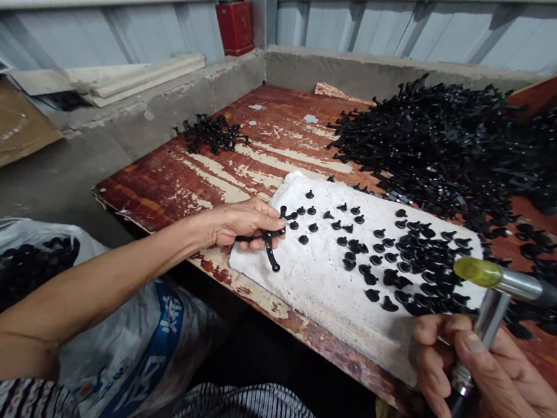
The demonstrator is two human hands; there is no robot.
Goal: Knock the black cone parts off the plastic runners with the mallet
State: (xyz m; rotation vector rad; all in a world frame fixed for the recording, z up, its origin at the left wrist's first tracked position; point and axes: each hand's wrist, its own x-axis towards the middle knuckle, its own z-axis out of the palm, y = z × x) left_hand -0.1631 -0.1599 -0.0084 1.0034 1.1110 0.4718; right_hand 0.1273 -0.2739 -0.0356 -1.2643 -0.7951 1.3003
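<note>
My left hand rests on the left end of a white block and pinches a black plastic sprue piece against it. My right hand grips the black handle of a small hammer with a yellow and metal head, held above the block's right end. Several small black plastic parts lie scattered across the block.
A big heap of black plastic sprues covers the worn red board at the back right; a smaller heap lies at the back left. A white bag of black parts stands at the lower left. A red box sits against the wall.
</note>
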